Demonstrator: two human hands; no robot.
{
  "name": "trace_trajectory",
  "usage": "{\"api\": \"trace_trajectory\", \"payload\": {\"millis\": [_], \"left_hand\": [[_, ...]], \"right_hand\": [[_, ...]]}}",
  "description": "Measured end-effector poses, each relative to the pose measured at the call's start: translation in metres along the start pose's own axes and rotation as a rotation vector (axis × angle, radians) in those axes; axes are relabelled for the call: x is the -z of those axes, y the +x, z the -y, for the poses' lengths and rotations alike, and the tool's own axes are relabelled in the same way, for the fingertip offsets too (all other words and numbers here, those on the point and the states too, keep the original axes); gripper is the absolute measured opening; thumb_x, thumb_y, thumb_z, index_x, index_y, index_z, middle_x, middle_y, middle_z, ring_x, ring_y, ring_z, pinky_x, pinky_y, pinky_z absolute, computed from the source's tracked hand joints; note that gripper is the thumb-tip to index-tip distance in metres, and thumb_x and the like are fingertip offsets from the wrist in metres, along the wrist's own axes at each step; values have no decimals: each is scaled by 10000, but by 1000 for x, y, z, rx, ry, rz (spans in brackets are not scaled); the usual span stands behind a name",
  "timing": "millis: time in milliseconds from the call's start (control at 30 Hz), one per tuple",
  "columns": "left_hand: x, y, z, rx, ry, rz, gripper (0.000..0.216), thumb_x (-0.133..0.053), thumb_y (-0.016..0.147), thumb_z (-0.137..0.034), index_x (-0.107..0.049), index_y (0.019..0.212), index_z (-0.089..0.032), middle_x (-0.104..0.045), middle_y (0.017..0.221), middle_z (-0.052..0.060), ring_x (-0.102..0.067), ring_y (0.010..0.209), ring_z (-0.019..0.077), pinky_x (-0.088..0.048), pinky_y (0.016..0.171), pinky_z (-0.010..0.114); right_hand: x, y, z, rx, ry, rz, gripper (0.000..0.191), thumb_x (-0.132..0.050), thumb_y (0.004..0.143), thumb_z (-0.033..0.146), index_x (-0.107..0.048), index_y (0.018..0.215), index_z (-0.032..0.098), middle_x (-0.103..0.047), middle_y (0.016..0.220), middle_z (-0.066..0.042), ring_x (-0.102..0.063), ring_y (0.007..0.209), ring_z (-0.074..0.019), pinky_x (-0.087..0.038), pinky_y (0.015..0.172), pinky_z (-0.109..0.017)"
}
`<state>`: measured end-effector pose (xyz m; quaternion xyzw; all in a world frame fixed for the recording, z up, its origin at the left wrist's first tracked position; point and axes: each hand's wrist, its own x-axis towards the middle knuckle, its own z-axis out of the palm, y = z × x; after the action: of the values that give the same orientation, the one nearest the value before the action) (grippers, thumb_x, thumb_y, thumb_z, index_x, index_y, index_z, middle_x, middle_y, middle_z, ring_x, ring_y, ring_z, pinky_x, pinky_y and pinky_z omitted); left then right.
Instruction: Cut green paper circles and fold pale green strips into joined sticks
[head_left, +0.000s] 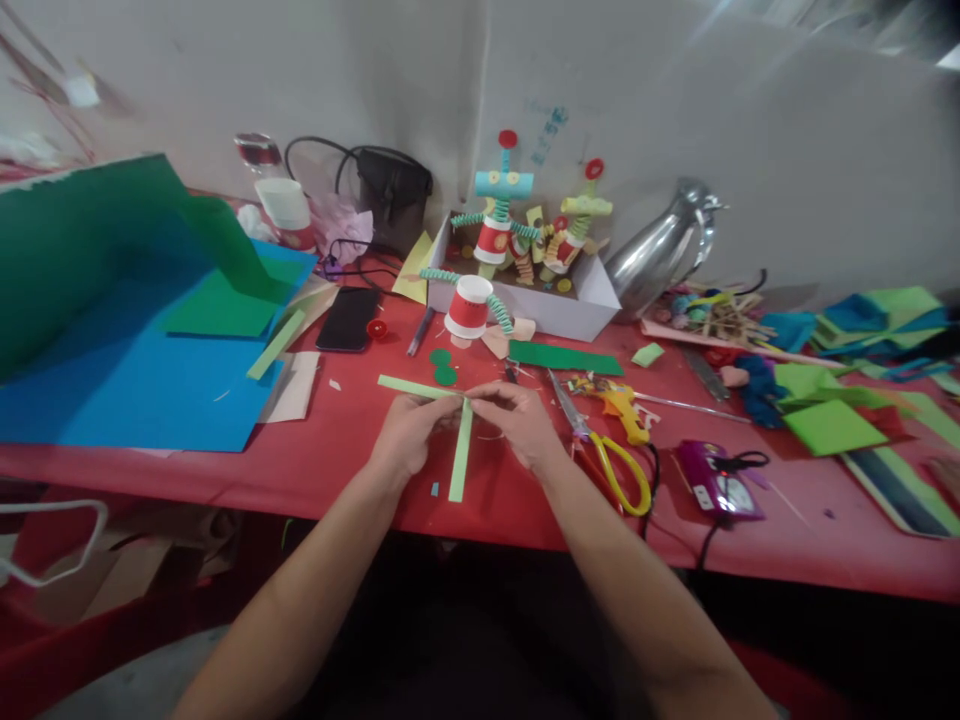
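My left hand and my right hand meet above the front of the table, fingertips pinched together. Between them are light green paper strips joined at a corner; one arm points left, the other down toward me. Both hands are closed on that corner, whose details the fingers partly hide. Just beyond lie dark green paper circles. Behind these stands a red and white paper cup with folded green paper arms on its sides.
A white box at the back holds paper-cup figures. Yellow-handled scissors, a yellow glue gun and a purple device lie right. A steel jug leans behind. Blue sheets and a phone lie left.
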<state>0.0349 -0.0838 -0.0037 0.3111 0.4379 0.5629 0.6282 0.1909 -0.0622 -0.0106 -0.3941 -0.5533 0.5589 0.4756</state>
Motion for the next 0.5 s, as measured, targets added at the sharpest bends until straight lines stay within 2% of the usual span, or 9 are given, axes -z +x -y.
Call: {"api": "trace_trajectory", "payload": {"millis": [167, 267, 367, 500], "left_hand": [[-2, -2, -2, -23, 14, 30, 201, -853, 599, -285, -762, 690, -130, -734, 688, 65, -642, 623, 145, -500, 618, 252], [-1, -1, 1, -97, 34, 15, 177, -857, 620, -261, -773, 731, -150, -747, 718, 47, -650, 647, 140, -505, 637, 245], [0, 0, 5, -164, 33, -15, 165, -847, 646, -263, -782, 768, -172, -770, 792, 39, -678, 739, 155, -528, 724, 262], [-2, -2, 6, -209, 32, -46, 146, -832, 670, -268, -789, 788, -194, -782, 855, 35, -695, 828, 170, -533, 824, 287]], "right_hand": [[-1, -1, 2, 23, 6, -6, 148, -776, 724, 310, -764, 850, 234, -729, 804, -3, -640, 763, -154, -510, 751, -316], [-4, -3, 4, 42, 26, -19, 200, -776, 736, 334, -748, 914, 248, -720, 832, 5, -640, 774, -150, -512, 743, -306], [-8, -6, 8, 47, 41, -22, 250, -799, 719, 366, -749, 933, 246, -725, 840, 0, -652, 786, -166, -526, 759, -324], [-12, -10, 13, 94, -15, -34, 211, -785, 742, 408, -780, 878, 247, -747, 877, -16, -669, 838, -203, -535, 805, -359]]}}
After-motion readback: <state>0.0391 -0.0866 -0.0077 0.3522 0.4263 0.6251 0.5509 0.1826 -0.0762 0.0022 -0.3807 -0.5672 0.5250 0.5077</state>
